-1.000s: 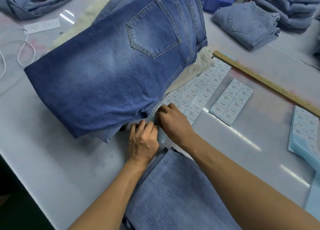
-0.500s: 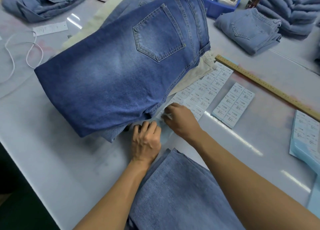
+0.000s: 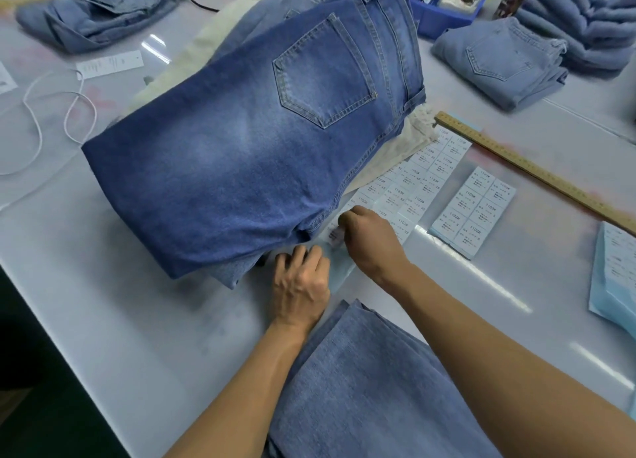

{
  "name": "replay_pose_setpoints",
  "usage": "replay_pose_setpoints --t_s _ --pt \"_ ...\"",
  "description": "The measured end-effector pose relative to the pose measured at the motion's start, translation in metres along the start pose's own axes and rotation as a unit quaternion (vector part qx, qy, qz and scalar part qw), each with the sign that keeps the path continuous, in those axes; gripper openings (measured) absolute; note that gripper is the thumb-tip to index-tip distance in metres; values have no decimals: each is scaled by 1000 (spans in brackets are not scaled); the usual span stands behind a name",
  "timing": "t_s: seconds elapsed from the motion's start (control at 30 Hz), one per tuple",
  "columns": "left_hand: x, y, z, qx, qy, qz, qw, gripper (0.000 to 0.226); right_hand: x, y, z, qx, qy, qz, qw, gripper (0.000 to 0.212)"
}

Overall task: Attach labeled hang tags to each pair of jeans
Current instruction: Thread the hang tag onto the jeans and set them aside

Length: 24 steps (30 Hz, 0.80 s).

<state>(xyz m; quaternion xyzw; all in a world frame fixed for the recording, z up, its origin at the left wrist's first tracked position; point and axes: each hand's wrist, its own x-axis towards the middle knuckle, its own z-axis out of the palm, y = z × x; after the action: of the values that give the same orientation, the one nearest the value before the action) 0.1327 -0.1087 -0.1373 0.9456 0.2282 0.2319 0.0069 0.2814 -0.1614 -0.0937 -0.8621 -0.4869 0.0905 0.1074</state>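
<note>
A folded pair of dark blue jeans (image 3: pixel 254 154) lies on top of a pile at the table's middle. Just below its near edge, my right hand (image 3: pixel 370 242) pinches a small white printed label (image 3: pixel 335 234) lifted off a pale blue backing strip (image 3: pixel 339 268). My left hand (image 3: pixel 301 285) lies flat with its fingers pressing that strip onto the table. A long sheet of printed labels (image 3: pixel 416 182) runs from under the pile to my right hand. Lighter blue jeans (image 3: pixel 371 388) lie under my forearms at the near edge.
A second label sheet (image 3: pixel 473 213) lies to the right, beyond it a wooden ruler (image 3: pixel 537 171). More label sheets (image 3: pixel 616 271) sit at the right edge. Folded jeans (image 3: pixel 499 65), a blue bin (image 3: pixel 447 6), a hang tag (image 3: pixel 110 63) and a white cord (image 3: pixel 51 113) are further back.
My right hand has pulled a label up and to the right off the backing strip. My left hand stayed pressing the strip. The camera view shifted slightly.
</note>
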Motion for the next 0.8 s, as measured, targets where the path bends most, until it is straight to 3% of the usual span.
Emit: replay_pose_setpoints --t_s 0.1,0.2,0.43,0.67,0.8 --pt "0 -1 1 3 7 0 1000 21 -10 -3 1 62 -11 -12 998 22" --pt "-1 -1 1 2 21 2 1000 24 -15 -16 8 0 -18 6 1000 35" --pt "1 0 -1 -5 26 5 1000 25 -13 -21 9 -63 18 -20 998 15" --pt "0 -1 5 -15 33 1 999 21 -12 -22 5 -87 9 -21 996 10" --pt "-2 -3 9 -28 41 -2 999 21 -14 -33 8 -128 26 -69 989 6"
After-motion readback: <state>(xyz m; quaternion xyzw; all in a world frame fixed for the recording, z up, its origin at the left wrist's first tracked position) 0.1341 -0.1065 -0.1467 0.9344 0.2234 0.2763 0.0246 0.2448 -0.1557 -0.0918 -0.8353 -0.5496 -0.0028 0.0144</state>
